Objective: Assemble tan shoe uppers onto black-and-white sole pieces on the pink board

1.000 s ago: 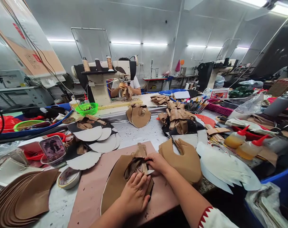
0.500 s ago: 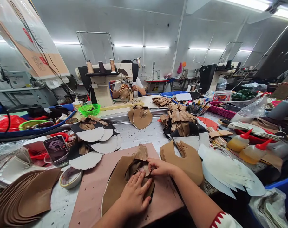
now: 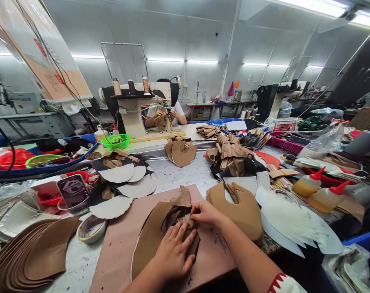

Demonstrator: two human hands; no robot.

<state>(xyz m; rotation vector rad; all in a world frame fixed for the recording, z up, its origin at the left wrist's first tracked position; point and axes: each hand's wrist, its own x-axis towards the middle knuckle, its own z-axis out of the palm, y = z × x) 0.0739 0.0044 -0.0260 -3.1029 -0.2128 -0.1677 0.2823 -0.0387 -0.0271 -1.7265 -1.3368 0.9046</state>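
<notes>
A curved brown shoe upper piece (image 3: 151,232) with a pale edge lies on the pink board (image 3: 111,252) in front of me. My left hand (image 3: 175,248) rests on its right side, fingers stretched out and slightly spread, pressing it down. Just beyond those fingertips, my right hand (image 3: 203,213) pinches the edge of the piece beside its brown strap (image 3: 182,197). The right fingers cover the exact spot they grip. Close to my right wrist is a stack of U-shaped brown pieces (image 3: 243,207).
On the left stand a tape roll (image 3: 91,228), a phone (image 3: 72,189) and brown leather pieces (image 3: 47,248). White pieces (image 3: 295,217) and glue bottles (image 3: 327,198) lie right. Sewn uppers (image 3: 234,158) are piled farther back. Across the table a person works at a sewing machine (image 3: 133,106).
Both hands stay at nearly the same place on the brown upper. My right fingers have shifted slightly along its edge, and the view has moved a little.
</notes>
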